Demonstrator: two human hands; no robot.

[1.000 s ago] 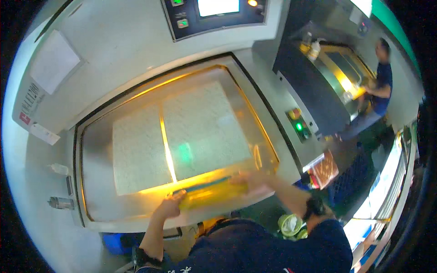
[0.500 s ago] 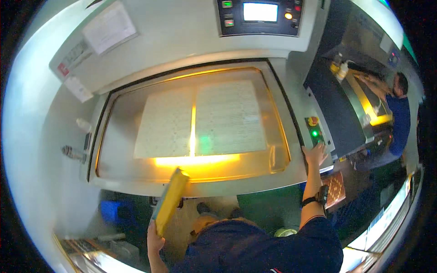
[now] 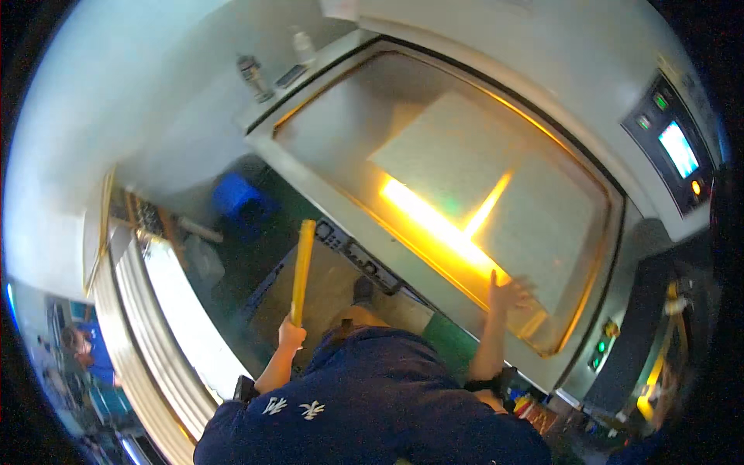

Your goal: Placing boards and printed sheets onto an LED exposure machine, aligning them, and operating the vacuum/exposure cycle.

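Note:
My left hand (image 3: 291,336) is closed around the lower end of a long, flat yellow piece (image 3: 304,271), held upright in front of the machine and clear of it. What kind of piece it is I cannot make out. My right hand (image 3: 510,296), blurred by motion, has its fingers spread over the near edge of the machine's framed bed (image 3: 314,136) and seems to hold nothing. Whether it touches the surface I cannot tell. Two pale rectangular sheets (image 3: 465,147) lie side by side in the bed, with strong yellow light along their near edge and between them.
A control panel (image 3: 674,147) with a lit screen is at the right, and lit green buttons (image 3: 598,354) sit beside the bed. A white bottle (image 3: 303,48) stands beyond its left corner. At left are a blue bin (image 3: 235,194), a bright lit surface (image 3: 186,302) and another person (image 3: 97,353).
My view has turned left, so the machine appears tilted and further right. My right hand has left the button side for the bed's near edge. The yellow piece stays in my left hand.

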